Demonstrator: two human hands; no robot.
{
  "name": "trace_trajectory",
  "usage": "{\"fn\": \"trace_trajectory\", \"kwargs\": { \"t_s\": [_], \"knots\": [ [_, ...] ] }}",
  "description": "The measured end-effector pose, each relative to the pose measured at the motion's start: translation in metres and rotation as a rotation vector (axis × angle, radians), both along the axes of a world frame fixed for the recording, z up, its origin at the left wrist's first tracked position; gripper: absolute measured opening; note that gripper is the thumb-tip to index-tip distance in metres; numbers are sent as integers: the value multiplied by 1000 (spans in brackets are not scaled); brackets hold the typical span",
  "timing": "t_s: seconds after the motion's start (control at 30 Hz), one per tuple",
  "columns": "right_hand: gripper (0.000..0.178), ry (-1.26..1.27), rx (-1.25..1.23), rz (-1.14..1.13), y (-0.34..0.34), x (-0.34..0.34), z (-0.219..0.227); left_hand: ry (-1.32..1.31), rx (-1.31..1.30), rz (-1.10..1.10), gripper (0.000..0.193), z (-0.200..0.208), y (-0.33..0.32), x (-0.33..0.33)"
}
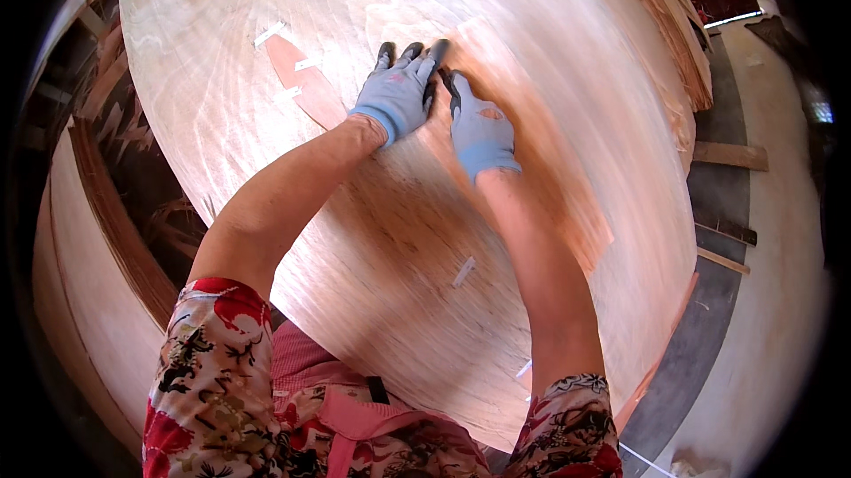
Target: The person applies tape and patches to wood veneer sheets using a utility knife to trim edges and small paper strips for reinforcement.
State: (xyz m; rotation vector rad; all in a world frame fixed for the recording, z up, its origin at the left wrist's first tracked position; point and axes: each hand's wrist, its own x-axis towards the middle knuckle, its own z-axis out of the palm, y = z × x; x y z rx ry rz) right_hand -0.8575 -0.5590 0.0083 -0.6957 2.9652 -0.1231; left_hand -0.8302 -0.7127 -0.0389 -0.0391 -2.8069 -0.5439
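Both hands wear grey-blue gloves with black fingertips. My left hand (399,92) lies flat on a pale wood veneer sheet (372,221), its fingers stretched forward at the left edge of an orange-brown veneer strip (541,145). Close beside it, my right hand (483,130) is closed over the strip, thumb and fingers bent toward the left fingertips. Whatever it grips, if anything, is hidden. The strip runs from beyond the hands down to the right, under my right forearm. Left of my hands, a narrow reddish patch (297,74) shows in the sheet, with small white tape pieces (306,64) along it.
Another white tape piece (464,270) sits on the sheet between my forearms. Stacked veneer sheets (115,221) with ragged edges stand at the left. More layered sheets (669,26) rise at the far right. Wooden battens (729,155) jut out over the dark floor strip (683,372).
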Motion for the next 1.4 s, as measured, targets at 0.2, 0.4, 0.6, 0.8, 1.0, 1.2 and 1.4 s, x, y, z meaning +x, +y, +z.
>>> {"fn": "trace_trajectory", "kwargs": {
  "t_s": [0.2, 0.4, 0.6, 0.8, 1.0, 1.2, 1.4],
  "knots": [
    [39, -8, -12, -5, -12, -12, -6, -41, 35, 0, 67, 3, 0, 2],
    [43, -25, 26, -6, -10, -4, -7, -50, -27, 13, 65, 0, 2, -1],
    [44, -85, 43, -2, 29, 44, 2, -62, -96, 16, 63, -1, -1, 1],
    [59, -104, 35, 116, 125, 101, 4, -83, -201, 7, 72, 5, -1, 1],
    [60, -130, 83, 100, 180, 122, 4, 142, -594, 65, 66, 31, 59, 12],
    [59, -195, 141, 87, 215, 138, 10, -97, -198, -136, 58, 12, 132, 40],
    [58, -291, 189, 158, 291, 145, 17, -123, -376, -39, 59, 4, 129, 43]
  ]
}}
